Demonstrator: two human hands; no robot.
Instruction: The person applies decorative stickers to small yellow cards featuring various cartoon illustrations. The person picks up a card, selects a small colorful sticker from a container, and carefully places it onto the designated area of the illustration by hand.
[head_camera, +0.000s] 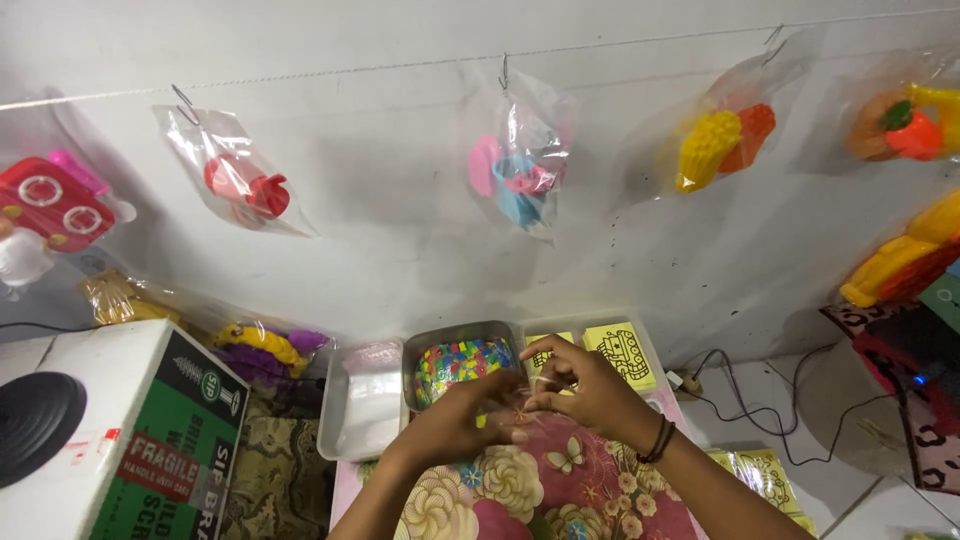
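Here, a white wall (400, 240) across the upper view, crossed by a string (350, 70) hung with clear bags: one with a red toy (245, 185), one with pink and blue pieces (520, 175), one with a yellow and orange toy (722, 140), one at far right with an orange and red toy (900, 125). At far left, a red toy stove (50, 200) in its own bag. Lower left, a white and green box (130, 440), bearing a black disc (35, 420) on top. Bottom centre, a floral cloth (540, 490) in pink and cream. Beyond the cloth, three trays side by side: a pale tray (365, 410) at left; a metal tray (460, 335) in the middle, holding a many-coloured heap (465, 362); a third tray (640, 335) at right, holding yellow cards (620, 352) with black line drawings. Right of the trays, a dark cable (760, 405) on the white floor. Above the cloth, just before the metal tray, left hand (465, 415) and right hand (585, 385) brought together, fingertips meeting over something small and clear; too blurred to identify, and grip not determinable. Right wrist ringed by dark bands (660, 440).
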